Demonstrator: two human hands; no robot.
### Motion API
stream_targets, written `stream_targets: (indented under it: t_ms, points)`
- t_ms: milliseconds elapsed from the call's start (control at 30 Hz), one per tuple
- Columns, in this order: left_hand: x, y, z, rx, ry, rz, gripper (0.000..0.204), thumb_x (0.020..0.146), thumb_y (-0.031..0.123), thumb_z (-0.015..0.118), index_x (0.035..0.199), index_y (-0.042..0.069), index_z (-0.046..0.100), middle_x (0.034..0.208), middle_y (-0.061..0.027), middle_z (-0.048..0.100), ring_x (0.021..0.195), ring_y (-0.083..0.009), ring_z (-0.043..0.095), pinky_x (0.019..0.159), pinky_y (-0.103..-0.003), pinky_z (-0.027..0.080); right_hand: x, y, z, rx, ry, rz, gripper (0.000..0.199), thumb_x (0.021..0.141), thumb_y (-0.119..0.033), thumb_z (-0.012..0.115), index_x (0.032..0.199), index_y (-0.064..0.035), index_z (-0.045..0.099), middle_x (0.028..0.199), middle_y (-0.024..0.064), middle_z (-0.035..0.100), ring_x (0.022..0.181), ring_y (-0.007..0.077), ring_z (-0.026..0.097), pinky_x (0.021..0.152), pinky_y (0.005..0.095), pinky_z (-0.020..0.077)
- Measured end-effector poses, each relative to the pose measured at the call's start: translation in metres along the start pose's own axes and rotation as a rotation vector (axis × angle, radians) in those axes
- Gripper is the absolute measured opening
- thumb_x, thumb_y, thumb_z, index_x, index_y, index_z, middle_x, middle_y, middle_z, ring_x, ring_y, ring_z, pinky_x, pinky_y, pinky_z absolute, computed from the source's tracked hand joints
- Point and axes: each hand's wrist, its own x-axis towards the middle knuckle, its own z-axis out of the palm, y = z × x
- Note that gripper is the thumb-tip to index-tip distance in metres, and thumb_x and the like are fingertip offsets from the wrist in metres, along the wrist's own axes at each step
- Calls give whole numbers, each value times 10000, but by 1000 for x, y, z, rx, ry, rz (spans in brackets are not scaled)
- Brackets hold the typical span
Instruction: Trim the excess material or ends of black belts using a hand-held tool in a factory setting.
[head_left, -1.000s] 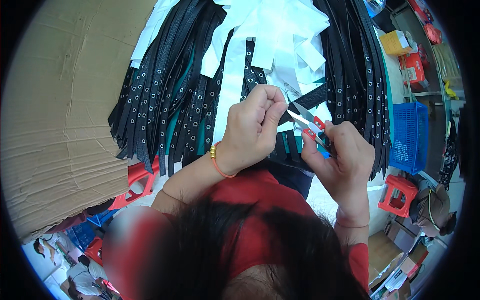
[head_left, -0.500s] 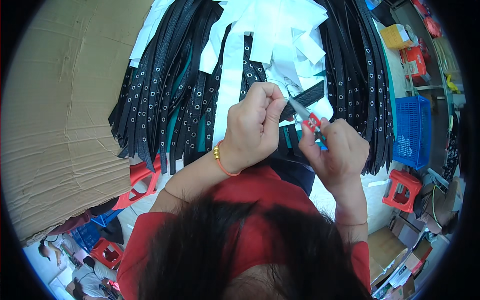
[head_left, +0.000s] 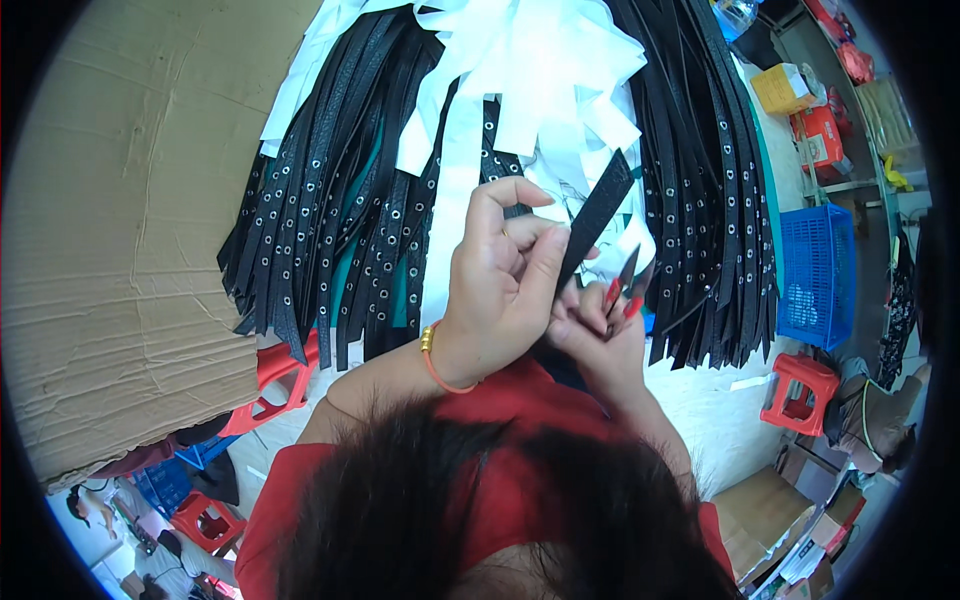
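My left hand (head_left: pixel 505 280) pinches a black leather-like strap (head_left: pixel 602 205) between thumb and fingers. The strap tilts up and to the right, its angled end free. Close to its lower part is my right hand (head_left: pixel 605 345), curled around small red-handled thread snips (head_left: pixel 631 268) whose blades point upward. Its thumb and fingertips meet near the strap, and whether they grip it too is partly hidden. Beyond both hands hang white strips (head_left: pixel 530 75). A bundle of black straps with metal eyelets (head_left: pixel 345 185) spreads on the left, and another bundle (head_left: pixel 700 190) on the right.
A large cardboard sheet (head_left: pixel 120 240) covers the left side. To the right are a blue plastic basket (head_left: pixel 818 280), a red stool (head_left: pixel 800 395), a yellow box (head_left: pixel 783 90) and a red box (head_left: pixel 820 140). Other people (head_left: pixel 175 565) sit at the far lower left.
My right hand has moved down and left, bringing the snips away from my left fingertips and close to the strap's lower part. The strap has swung more upright.
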Motion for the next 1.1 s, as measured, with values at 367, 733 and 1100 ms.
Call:
stream_targets:
  t_ms: [367,733,1100]
  points:
    - [0,21,-3,-81,-107,-91,411,824,-118,457,1131,11,215,1114,-276,525,1029,-266,572,847,-331,508,-5,-19,4,75,-17,124,362,769,-4,645,677,-144,325,724,-3,493,655,44,445,601,200,383]
    - [6,3,-7,20,-106,-44,283,858,-58,471,1133,-105,427,1104,-225,549,1008,-247,584,830,-315,507,3,-5,13,30,125,34,384,730,81,658,724,-114,327,827,75,538,682,49,491,579,177,399]
    - [18,7,-14,-351,-8,-93,351,846,-34,505,1181,-7,406,1037,-202,565,764,-215,638,573,-266,546,-3,13,11,-660,190,-412,385,690,19,732,715,-78,360,699,56,561,603,75,490,538,189,374]
